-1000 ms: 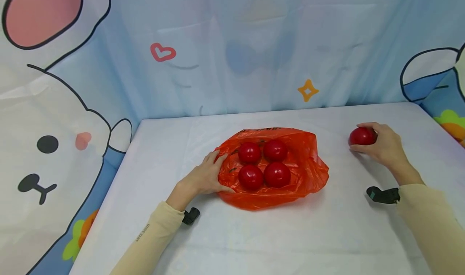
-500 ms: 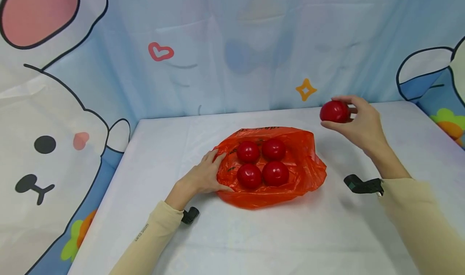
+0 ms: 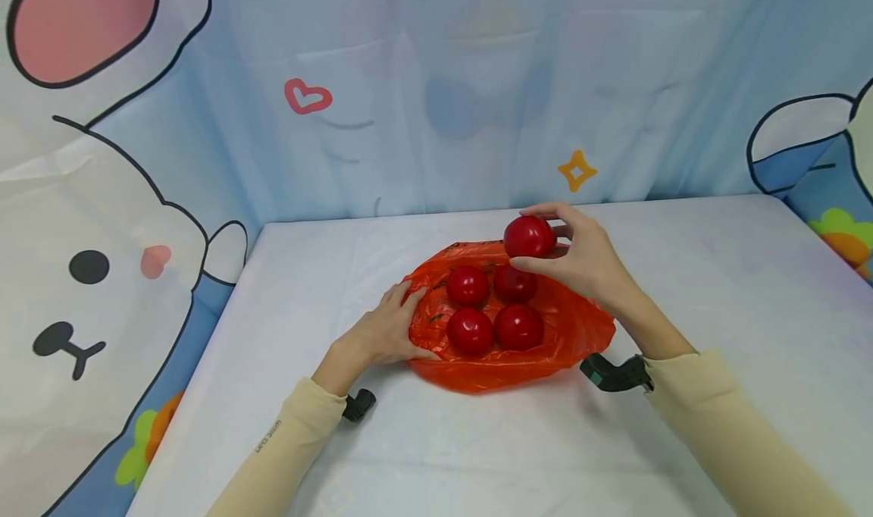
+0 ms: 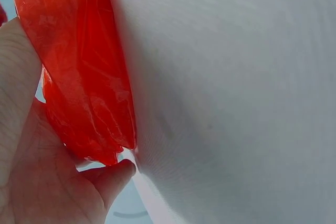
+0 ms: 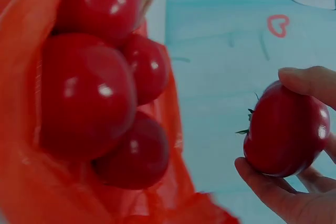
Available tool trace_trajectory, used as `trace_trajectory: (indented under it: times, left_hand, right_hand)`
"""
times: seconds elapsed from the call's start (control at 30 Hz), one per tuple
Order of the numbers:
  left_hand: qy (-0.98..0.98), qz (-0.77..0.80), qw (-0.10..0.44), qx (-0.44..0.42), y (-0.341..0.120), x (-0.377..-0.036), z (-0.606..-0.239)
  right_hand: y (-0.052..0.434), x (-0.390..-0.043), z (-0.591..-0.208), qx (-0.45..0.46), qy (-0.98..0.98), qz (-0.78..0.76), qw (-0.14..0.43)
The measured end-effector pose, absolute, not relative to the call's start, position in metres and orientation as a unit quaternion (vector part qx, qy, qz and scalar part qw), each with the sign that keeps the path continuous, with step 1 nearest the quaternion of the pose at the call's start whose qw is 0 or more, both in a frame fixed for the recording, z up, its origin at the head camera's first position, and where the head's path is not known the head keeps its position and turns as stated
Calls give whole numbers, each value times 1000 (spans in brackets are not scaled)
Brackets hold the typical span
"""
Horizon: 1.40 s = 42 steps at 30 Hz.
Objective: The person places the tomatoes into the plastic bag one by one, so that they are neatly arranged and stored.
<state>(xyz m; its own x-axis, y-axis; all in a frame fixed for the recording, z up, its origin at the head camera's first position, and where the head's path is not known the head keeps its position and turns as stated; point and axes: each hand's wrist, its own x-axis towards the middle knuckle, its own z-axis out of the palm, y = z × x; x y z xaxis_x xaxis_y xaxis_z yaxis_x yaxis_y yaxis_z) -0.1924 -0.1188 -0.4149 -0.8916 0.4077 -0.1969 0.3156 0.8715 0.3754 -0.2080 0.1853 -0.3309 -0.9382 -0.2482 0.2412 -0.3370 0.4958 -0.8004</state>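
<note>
My right hand [image 3: 580, 255] holds a red tomato [image 3: 529, 236] in the air over the back of an orange-red plastic bag [image 3: 569, 327]. In the right wrist view, small green leaf tips show on the held tomato [image 5: 287, 129], and the thumb and fingers are curled round it. Several more tomatoes [image 3: 470, 332] sit grouped inside the bag, whose mouth is spread wide. At the bag's left side, my left hand [image 3: 382, 331] grips the edge with fingers and thumb spread apart. The left wrist view shows that hand [image 4: 52, 177] against the bag's outer wall [image 4: 89, 66].
A white-covered table [image 3: 423, 456] lies under the bag. Behind it hangs a light blue curtain [image 3: 436, 138] with cartoon prints. Black wrist cameras [image 3: 614, 373] stick out near both sleeves.
My right hand lifted its tomato off the table's right side and carried it left, over the bag. The left hand and the bag stay in place.
</note>
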Motion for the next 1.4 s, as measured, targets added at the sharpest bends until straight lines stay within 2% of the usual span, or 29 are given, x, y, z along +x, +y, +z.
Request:
trace_trajectory:
  times: [0.5,1.03,1.27,1.4]
  left_hand:
    - [957,162,138,195,-117,-195,-415]
    - [957,157,140,198,-117,-195,-414]
    - [958,153,136,200,-118,-195,-417]
    - [958,156,135,201,-117,-195,-416]
  right_hand:
    - [199,-204,-363,167,-893,418,-21]
    - [215,-204,-372,152,-918,353,-93]
    - [213,-209,-373,165,-919,328,-143]
    - [212,-210,-378,180,-925,302,-145]
